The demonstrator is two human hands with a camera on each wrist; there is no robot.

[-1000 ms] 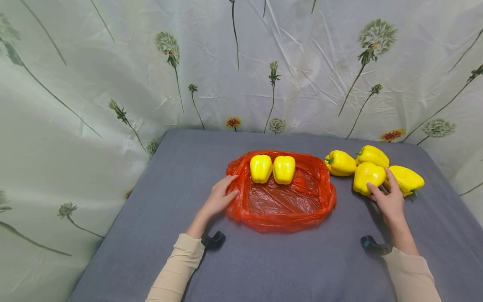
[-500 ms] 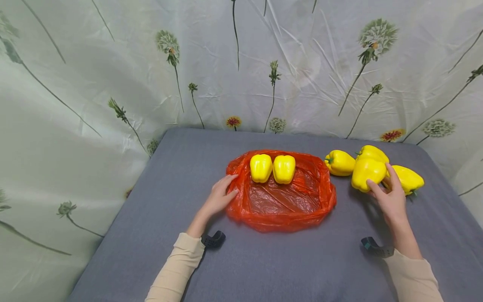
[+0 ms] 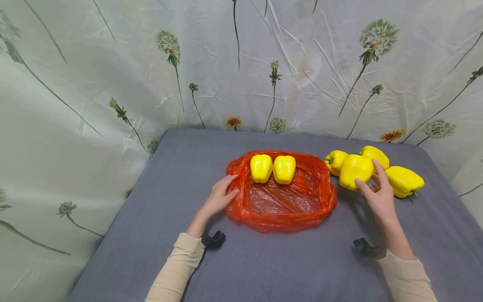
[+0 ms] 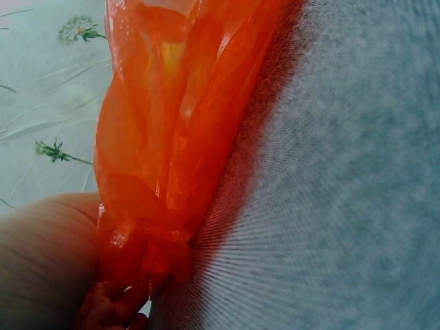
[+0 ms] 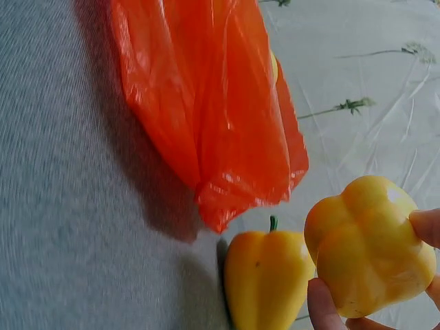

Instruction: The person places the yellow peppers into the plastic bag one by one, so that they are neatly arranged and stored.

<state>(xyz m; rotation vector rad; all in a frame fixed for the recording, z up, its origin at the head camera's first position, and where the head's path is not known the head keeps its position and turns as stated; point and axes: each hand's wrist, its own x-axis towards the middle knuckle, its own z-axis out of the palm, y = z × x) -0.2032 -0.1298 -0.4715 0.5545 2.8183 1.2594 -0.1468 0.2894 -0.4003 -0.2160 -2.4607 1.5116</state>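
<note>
My right hand (image 3: 380, 201) grips a yellow bell pepper (image 3: 356, 171) between thumb and fingers, lifted above the table to the right of a red plastic bag (image 3: 286, 220). The right wrist view shows the lobed end of that bell pepper (image 5: 368, 247) turned to the camera. At the bag's left side, my left hand (image 3: 219, 197) holds the rim; in the left wrist view its fingertips are partly covered by the red film (image 4: 161, 172). Inside the spread bag, two yellow bell peppers stand side by side, a left one (image 3: 261, 168) and a right one (image 3: 284, 169).
Three more yellow bell peppers lie right of the bag: one partly hidden behind the held one (image 3: 333, 161), one farther back (image 3: 376, 156), one at far right (image 3: 405, 181). A grey cloth covers the table (image 3: 173, 167). A floral curtain (image 3: 211, 54) hangs behind.
My right hand has raised the bell pepper from the group and carried it left, toward the bag. The left hand and the bag stay where they were.
</note>
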